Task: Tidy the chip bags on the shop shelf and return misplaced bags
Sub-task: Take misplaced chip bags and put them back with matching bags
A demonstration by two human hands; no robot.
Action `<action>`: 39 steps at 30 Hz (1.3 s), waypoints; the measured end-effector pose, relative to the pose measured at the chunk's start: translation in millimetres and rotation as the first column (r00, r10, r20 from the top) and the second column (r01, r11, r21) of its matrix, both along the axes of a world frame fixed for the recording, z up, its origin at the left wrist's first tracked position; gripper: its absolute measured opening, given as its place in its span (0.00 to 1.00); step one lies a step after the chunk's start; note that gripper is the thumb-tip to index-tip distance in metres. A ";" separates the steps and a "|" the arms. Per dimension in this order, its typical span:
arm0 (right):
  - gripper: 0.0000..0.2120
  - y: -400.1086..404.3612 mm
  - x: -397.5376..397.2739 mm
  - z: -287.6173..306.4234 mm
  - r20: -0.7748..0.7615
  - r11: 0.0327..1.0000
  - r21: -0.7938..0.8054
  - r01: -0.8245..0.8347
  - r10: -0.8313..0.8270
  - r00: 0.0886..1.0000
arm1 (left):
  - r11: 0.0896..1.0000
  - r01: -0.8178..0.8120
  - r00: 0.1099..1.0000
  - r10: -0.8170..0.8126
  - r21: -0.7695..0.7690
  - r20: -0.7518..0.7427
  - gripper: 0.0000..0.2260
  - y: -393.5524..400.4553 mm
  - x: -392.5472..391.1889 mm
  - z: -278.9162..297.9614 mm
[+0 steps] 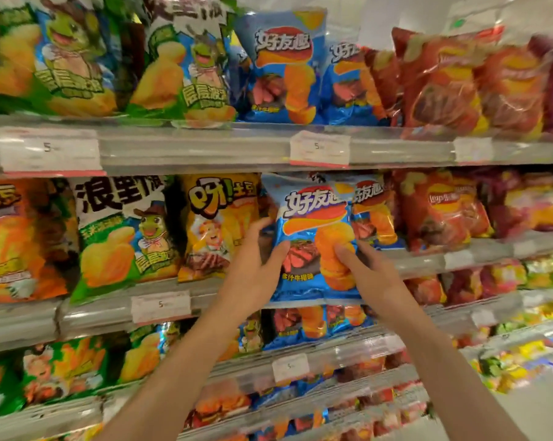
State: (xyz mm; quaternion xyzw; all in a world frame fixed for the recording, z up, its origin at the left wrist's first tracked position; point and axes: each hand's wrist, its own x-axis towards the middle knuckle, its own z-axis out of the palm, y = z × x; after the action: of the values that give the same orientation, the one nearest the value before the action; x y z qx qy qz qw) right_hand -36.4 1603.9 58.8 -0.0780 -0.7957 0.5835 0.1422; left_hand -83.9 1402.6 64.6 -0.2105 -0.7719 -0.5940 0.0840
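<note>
Shop shelf (205, 148), rows of chip bags across its tiers. Blue chip bag (313, 237) — upright at the middle tier's front, between your hands. Left hand (256, 249) clasps its left edge, thumb in front; right hand (369, 268) grips its lower right — thumb across the face.

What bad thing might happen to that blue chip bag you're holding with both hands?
1. The blue bag is held in front of the middle shelf by the left hand and right hand, with thumbs pressing its front; squeezing harder may crush the chips.
2. Pushing it in could knock the yellow bag or the second blue bag beside it, since they stand packed close.
</note>
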 end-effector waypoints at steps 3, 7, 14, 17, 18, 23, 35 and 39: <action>0.16 17.0 -29.9 14.7 -0.057 0.994 0.107 -0.010 0.016 0.998 | 0.998 -0.057 0.998 0.056 -0.017 -0.017 0.22 20.7 -29.3 5.6; 0.09 34.6 -67.4 25.5 -0.121 0.993 0.113 -0.017 0.031 0.992 | 0.997 -0.075 0.995 0.073 -0.021 -0.066 0.27 47.8 -63.4 7.5; 0.09 50.3 -109.9 14.2 0.014 0.955 0.270 -0.120 0.121 0.993 | 0.987 -0.105 0.991 0.095 -0.119 -0.094 0.35 68.8 -89.6 -12.7; 0.14 62.3 -115.3 9.0 0.068 0.911 0.348 -0.221 0.211 0.975 | 0.968 -0.165 0.985 0.155 -0.187 -0.070 0.34 72.9 -92.1 -28.1; 0.14 66.8 -115.8 9.5 0.090 0.892 0.373 -0.255 0.239 0.967 | 0.957 -0.188 0.982 0.180 -0.222 -0.056 0.35 75.5 -90.5 -31.2; 0.23 98.6 -113.4 17.2 0.112 0.828 0.447 -0.338 0.323 0.940 | 0.922 -0.245 0.969 0.239 -0.301 -0.060 0.38 77.8 -82.6 -35.0; 0.34 140.3 -137.4 -30.2 -0.252 0.424 0.893 0.150 0.196 0.948 | 0.437 -0.685 0.700 0.172 -0.583 -0.694 0.30 126.6 -84.4 -29.7; 0.34 148.3 -133.6 -32.1 -0.246 0.410 0.897 0.168 0.147 0.958 | 0.402 -0.680 0.712 0.167 -0.613 -0.682 0.30 123.1 -87.5 -36.6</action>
State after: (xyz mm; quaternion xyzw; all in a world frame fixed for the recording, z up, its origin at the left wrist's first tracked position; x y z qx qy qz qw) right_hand -170.0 1752.2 26.7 0.0924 -0.9539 0.0609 0.2789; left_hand -171.4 1525.8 28.0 -0.1607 -0.9289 -0.0236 0.3327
